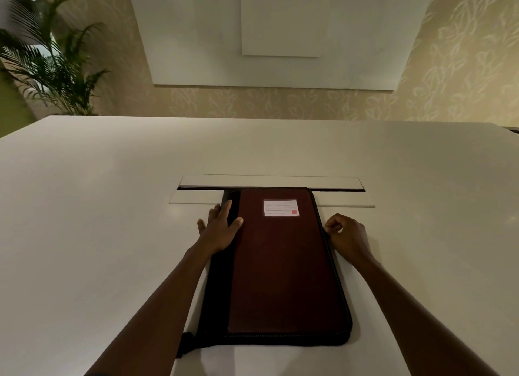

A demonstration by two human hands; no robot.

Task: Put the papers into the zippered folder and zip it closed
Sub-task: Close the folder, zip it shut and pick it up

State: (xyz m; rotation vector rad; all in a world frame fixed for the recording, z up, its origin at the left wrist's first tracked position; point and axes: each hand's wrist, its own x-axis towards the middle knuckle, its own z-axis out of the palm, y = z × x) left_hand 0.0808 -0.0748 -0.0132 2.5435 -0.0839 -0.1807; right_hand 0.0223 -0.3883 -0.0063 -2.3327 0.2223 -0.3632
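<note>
Head camera (wide-angle) looks forward and down; table [112, 207] close below.

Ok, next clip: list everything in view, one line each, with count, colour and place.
folder: one, dark red with black edging, closed flat on the table, centre.
label: one, white with a red square, on the folder's far end.
table: one, white, fills the foreground.
cable hatch: one, white, in the table just beyond the folder.
plant: one, green, far left behind the table.
wall panel: one, white, on the patterned wall ahead.
left hand: fingers straight, resting on the folder's left edge.
right hand: fingers curled at the folder's right edge, seemingly pinching the zip.
</note>
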